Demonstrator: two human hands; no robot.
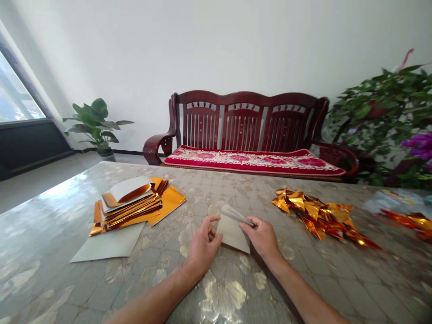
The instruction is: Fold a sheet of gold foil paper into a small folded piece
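Note:
Both hands hold a pale folded sheet of foil paper (231, 231) over the middle of the table, its silver-white back facing up. My right hand (261, 237) pinches a narrow folded flap at the top of the sheet between thumb and fingers. My left hand (202, 246) grips the sheet's left edge with curled fingers. To the left lies a stack of gold-and-white foil paper sheets (130, 202). A heap of folded gold foil pieces (319, 216) sits to the right of my right hand.
The table has a glossy, patterned cover (216, 297). More orange-gold foil (408, 220) lies at the right edge beside a clear plastic bag (388, 201). Beyond the table stand a dark red wooden bench (246, 130) and potted plants (96, 123).

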